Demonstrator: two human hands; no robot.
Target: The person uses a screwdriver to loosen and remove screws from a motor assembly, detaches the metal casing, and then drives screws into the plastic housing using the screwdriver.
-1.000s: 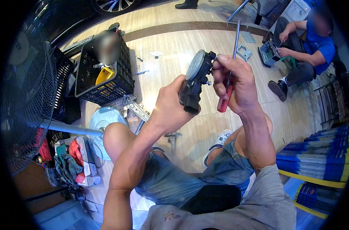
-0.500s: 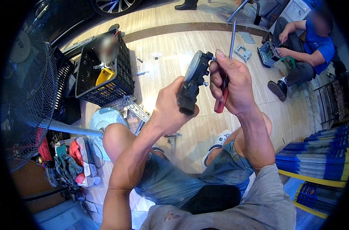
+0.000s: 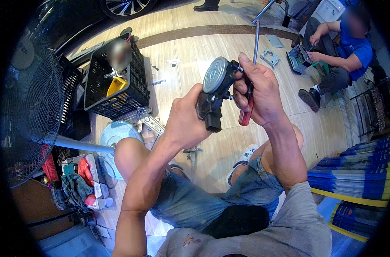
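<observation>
My left hand (image 3: 187, 115) is closed round a small black motor unit (image 3: 213, 102), which has a round grey ribbed disc on its face and a black connector socket pointing down. A long screwdriver (image 3: 245, 115) with a clear red handle sits in the curled fingers of my right hand (image 3: 260, 88), its metal shaft pointing up and away. My right thumb and forefinger are up against a small bolt (image 3: 238, 68) at the motor's right edge; whether they grip it I cannot tell. A second bolt (image 3: 229, 97) sticks out lower on the same side.
A black plastic crate (image 3: 137, 81) with a yellow object inside stands ahead left, beside a fan (image 3: 30, 103). A metal bracket (image 3: 151, 123) lies near my left knee. To the right, a person (image 3: 353, 47) in blue works on an opened box (image 3: 298, 59). Blue-and-yellow stacked packs (image 3: 353, 171) are nearer.
My left hand has turned the motor unit so its round disc faces me more. The screwdriver has shifted slightly left with my right hand.
</observation>
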